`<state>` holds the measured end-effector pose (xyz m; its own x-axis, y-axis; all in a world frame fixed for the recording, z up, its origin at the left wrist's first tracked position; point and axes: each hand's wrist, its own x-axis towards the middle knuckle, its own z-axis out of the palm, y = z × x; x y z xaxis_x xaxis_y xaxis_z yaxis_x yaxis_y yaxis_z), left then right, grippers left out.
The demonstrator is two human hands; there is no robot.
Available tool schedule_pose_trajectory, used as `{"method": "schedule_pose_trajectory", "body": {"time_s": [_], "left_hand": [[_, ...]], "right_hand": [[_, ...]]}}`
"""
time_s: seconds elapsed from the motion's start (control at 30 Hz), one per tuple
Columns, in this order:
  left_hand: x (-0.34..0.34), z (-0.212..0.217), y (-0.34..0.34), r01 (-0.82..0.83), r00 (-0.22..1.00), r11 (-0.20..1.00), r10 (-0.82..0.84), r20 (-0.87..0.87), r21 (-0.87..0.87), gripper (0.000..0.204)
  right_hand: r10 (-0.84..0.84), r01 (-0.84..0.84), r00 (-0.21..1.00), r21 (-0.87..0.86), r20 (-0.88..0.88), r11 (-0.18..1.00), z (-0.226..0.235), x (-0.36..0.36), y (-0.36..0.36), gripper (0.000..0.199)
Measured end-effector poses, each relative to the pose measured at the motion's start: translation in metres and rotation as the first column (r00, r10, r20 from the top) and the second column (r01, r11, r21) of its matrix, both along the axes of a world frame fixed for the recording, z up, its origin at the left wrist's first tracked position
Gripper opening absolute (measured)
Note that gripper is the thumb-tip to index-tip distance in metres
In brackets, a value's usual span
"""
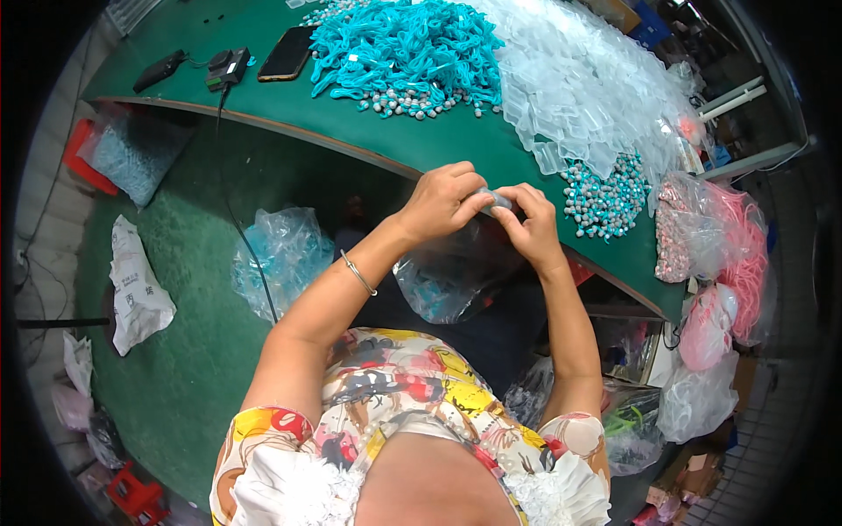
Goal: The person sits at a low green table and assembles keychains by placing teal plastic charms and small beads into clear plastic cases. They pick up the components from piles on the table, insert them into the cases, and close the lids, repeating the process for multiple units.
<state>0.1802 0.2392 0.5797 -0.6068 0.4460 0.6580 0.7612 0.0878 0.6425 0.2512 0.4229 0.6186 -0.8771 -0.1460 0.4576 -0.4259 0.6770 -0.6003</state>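
My left hand (pixel 440 205) and my right hand (pixel 533 224) meet just off the table's front edge. Between them is a small translucent greyish plastic piece (pixel 496 200), pinched by the fingers of both. Its exact kind is partly hidden by my fingertips. Beyond my hands, a big heap of turquoise cords (pixel 408 44) lies on the green table (pixel 386 131), with silvery beads (pixel 408 103) along its near side. To its right spreads a large pile of clear plastic cases (pixel 579 83). Small turquoise-and-silver beaded pieces (pixel 605 197) sit in front of that pile.
A phone (pixel 287 54) and a small black device (pixel 228 68) with a hanging cable lie at the table's left. Bags of pink cords (pixel 741 254) hang over the right end. Plastic bags (pixel 285 254), a white sack (pixel 136 285) and a red stool (pixel 138 493) are on the floor.
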Motion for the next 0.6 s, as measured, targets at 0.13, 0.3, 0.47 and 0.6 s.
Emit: {"method": "schedule_pose_trajectory", "body": {"time_s": [0.13, 0.3, 0.47, 0.6], "left_hand": [[0.029, -0.007, 0.009, -0.002, 0.999, 1.0, 0.001, 0.054, 0.027, 0.019], [0.057, -0.076, 0.029, 0.143, 0.986, 0.924, -0.101, 0.134, -0.356, 0.024], [0.064, -0.12, 0.031, 0.155, 0.978, 0.802, -0.042, 0.205, -0.577, 0.024], [0.05, -0.073, 0.015, 0.263, 0.959, 0.868, -0.187, 0.214, -0.421, 0.02]], "right_hand": [[-0.149, 0.175, 0.967, 0.116, -0.205, 0.978, 0.012, -0.024, 0.032, 0.015], [-0.482, 0.57, 0.821, 0.46, -0.305, 0.681, -0.011, -0.04, 0.068, 0.012], [-0.453, 0.502, 0.854, 0.173, -0.255, 0.848, -0.004, -0.027, 0.063, 0.01], [-0.241, 0.319, 0.927, 0.27, -0.287, 0.908, 0.005, 0.002, 0.035, 0.011]]}}
